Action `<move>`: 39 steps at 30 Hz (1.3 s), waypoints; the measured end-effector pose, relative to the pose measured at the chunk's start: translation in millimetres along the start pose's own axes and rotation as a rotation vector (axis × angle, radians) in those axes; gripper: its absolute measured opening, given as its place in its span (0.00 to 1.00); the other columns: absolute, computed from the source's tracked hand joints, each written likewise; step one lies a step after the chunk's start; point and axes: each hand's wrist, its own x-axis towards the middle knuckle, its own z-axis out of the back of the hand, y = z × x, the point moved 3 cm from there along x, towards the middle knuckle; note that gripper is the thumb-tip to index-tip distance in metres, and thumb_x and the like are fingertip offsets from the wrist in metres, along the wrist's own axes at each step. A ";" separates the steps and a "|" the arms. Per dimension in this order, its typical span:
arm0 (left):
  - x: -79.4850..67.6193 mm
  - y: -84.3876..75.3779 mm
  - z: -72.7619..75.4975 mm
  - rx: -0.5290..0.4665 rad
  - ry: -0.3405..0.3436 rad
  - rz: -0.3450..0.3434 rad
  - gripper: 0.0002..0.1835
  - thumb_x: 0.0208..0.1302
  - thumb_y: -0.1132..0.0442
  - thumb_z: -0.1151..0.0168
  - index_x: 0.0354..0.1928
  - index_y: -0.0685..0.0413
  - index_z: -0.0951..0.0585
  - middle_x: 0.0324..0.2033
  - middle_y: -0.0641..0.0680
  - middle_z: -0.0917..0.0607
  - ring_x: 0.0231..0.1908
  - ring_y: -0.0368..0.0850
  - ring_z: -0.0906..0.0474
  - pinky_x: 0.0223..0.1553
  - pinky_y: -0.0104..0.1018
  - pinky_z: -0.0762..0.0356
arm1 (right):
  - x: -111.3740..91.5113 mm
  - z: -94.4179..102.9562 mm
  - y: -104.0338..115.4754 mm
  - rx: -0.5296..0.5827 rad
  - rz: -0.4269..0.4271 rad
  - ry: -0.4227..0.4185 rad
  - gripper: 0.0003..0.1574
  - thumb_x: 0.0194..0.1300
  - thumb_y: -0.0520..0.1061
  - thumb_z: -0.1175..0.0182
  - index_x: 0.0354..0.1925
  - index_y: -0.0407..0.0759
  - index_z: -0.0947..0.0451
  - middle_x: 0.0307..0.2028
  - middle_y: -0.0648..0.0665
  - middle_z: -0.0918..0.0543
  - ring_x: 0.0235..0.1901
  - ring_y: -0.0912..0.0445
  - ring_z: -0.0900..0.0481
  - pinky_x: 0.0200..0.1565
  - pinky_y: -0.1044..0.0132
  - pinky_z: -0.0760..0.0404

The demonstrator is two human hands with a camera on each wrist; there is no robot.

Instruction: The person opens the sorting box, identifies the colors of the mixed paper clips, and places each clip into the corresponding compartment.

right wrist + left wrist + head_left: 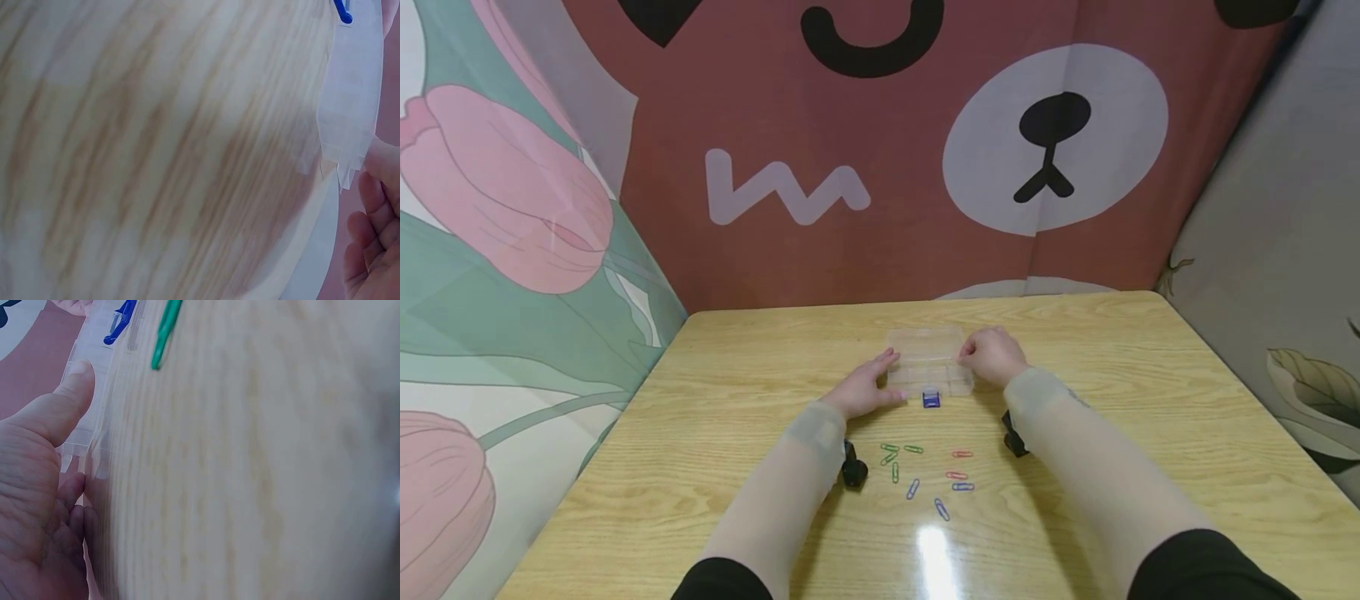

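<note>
Left hand (865,388) spread wide at eight o'clock from the clear plastic compartment box (927,362), with fingers mostly straight along its left end and the thumb by its front edge. Right hand (994,355) narrowed at three o'clock, pinching the box's right edge between thumb and forefinger, with the other fingers curled inward.

Closest, at the bottom of the head view: black sleeves (1206,571) on both forearms. Beyond these, scattered on the light wood-grain table (760,367) well short of the box: three blue paper clips (942,509) around six o'clock, two red paper clips (957,475) between five and six, and four green paper clips (913,449) grouped between six and seven. Alongside, black wrist cameras (853,471) at seven o'clock and at four.

Farther on, at six o'clock on the box's front, a blue clasp (931,400), between the hands. Right behind it, the box, resting on the table, with faint divider lines inside; cannot tell surely how far back with its lid.

Farthest, at twelve o'clock past the table's rear edge, reddish-brown cartoon-bear cloth (910,258); at ten, tulip-print cloth (512,192); at three, grey leaf-print cloth (1292,325).
</note>
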 end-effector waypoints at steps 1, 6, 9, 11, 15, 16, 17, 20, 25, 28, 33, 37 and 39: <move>-0.1 -0.2 0.1 0.001 -0.002 -0.004 0.43 0.48 0.40 0.44 0.65 0.41 0.48 0.64 0.41 0.54 0.62 0.41 0.57 0.58 0.41 0.56 | -0.2 -0.3 0.2 0.001 0.004 -0.001 0.10 0.52 0.51 0.39 0.19 0.49 0.22 0.21 0.52 0.25 0.29 0.53 0.34 0.36 0.58 0.37; -1.0 -0.9 0.5 0.001 -0.003 -0.008 0.42 0.49 0.40 0.44 0.65 0.42 0.48 0.64 0.41 0.54 0.62 0.42 0.57 0.58 0.41 0.56 | -1.0 -1.9 1.1 -0.012 0.007 -0.001 0.10 0.52 0.50 0.39 0.20 0.49 0.23 0.21 0.52 0.25 0.27 0.53 0.33 0.31 0.61 0.36; -0.8 -1.1 0.5 0.001 -0.002 -0.008 0.42 0.49 0.40 0.43 0.65 0.42 0.48 0.64 0.41 0.54 0.62 0.42 0.57 0.58 0.41 0.55 | -0.9 -3.1 1.0 -0.007 -0.005 0.008 0.10 0.52 0.50 0.39 0.20 0.48 0.23 0.20 0.52 0.25 0.26 0.53 0.34 0.28 0.62 0.37; -0.7 -1.3 0.8 0.004 -0.004 -0.010 0.42 0.49 0.41 0.43 0.65 0.42 0.48 0.64 0.42 0.54 0.62 0.42 0.57 0.58 0.41 0.55 | -0.9 -3.4 0.9 0.000 -0.015 0.013 0.10 0.52 0.50 0.39 0.20 0.48 0.23 0.20 0.51 0.26 0.26 0.53 0.34 0.27 0.62 0.37; -0.2 -1.1 0.8 0.011 -0.005 -0.013 0.42 0.49 0.41 0.43 0.65 0.43 0.48 0.64 0.42 0.54 0.62 0.42 0.57 0.58 0.40 0.56 | -1.5 -2.9 1.5 0.007 -0.032 0.020 0.11 0.52 0.51 0.39 0.20 0.48 0.23 0.20 0.50 0.26 0.26 0.53 0.34 0.28 0.62 0.37; 0.0 -0.8 0.8 0.014 -0.005 -0.013 0.42 0.49 0.41 0.43 0.65 0.43 0.48 0.64 0.42 0.54 0.62 0.42 0.57 0.58 0.40 0.56 | -1.7 -2.8 1.6 0.006 -0.032 0.023 0.11 0.52 0.51 0.39 0.20 0.48 0.23 0.20 0.50 0.26 0.27 0.53 0.34 0.28 0.62 0.37; 0.1 -0.7 0.7 0.014 -0.004 -0.013 0.42 0.49 0.41 0.43 0.65 0.43 0.48 0.64 0.42 0.54 0.62 0.42 0.57 0.58 0.40 0.56 | -1.8 -2.8 1.7 0.006 -0.031 0.025 0.11 0.52 0.51 0.39 0.20 0.47 0.22 0.20 0.50 0.26 0.27 0.53 0.34 0.28 0.62 0.37; 0.4 -0.3 0.4 0.013 -0.002 -0.017 0.42 0.49 0.41 0.44 0.65 0.43 0.48 0.64 0.43 0.54 0.62 0.42 0.57 0.58 0.41 0.55 | -1.5 -3.1 1.3 -0.003 -0.026 0.027 0.11 0.53 0.51 0.40 0.21 0.47 0.22 0.20 0.50 0.26 0.28 0.53 0.35 0.30 0.61 0.38; 0.3 -1.1 0.8 0.004 0.000 -0.015 0.42 0.50 0.41 0.43 0.65 0.43 0.48 0.64 0.43 0.53 0.62 0.42 0.57 0.58 0.41 0.55 | -1.2 -3.3 1.0 -0.008 -0.026 0.035 0.12 0.53 0.52 0.40 0.22 0.46 0.21 0.19 0.50 0.27 0.30 0.52 0.35 0.32 0.61 0.39; 0.5 -1.2 1.0 0.000 -0.001 -0.012 0.42 0.50 0.42 0.43 0.65 0.43 0.48 0.64 0.43 0.53 0.61 0.41 0.57 0.58 0.40 0.55 | -1.6 -2.5 1.9 -0.003 -0.031 0.037 0.12 0.52 0.52 0.40 0.22 0.46 0.21 0.19 0.50 0.26 0.30 0.52 0.35 0.32 0.61 0.38; 1.1 -0.2 0.6 0.003 -0.002 -0.017 0.42 0.49 0.41 0.43 0.65 0.43 0.48 0.64 0.43 0.53 0.61 0.41 0.57 0.58 0.40 0.55 | -2.5 -1.4 2.6 0.002 -0.031 0.039 0.12 0.51 0.52 0.39 0.22 0.46 0.20 0.19 0.52 0.25 0.30 0.52 0.35 0.42 0.57 0.38; 1.5 0.2 0.6 0.007 -0.003 -0.029 0.42 0.50 0.41 0.43 0.65 0.44 0.48 0.64 0.44 0.53 0.61 0.42 0.56 0.58 0.40 0.55 | -2.3 -1.7 1.9 0.006 -0.028 0.042 0.13 0.51 0.53 0.39 0.23 0.46 0.19 0.20 0.52 0.24 0.30 0.52 0.34 0.43 0.57 0.38; 1.5 0.1 0.6 0.009 -0.002 -0.029 0.42 0.50 0.42 0.43 0.65 0.44 0.48 0.64 0.44 0.53 0.61 0.42 0.56 0.58 0.40 0.55 | -2.1 -2.0 1.5 0.007 -0.022 0.039 0.12 0.50 0.53 0.39 0.22 0.46 0.20 0.20 0.53 0.24 0.30 0.53 0.34 0.41 0.58 0.37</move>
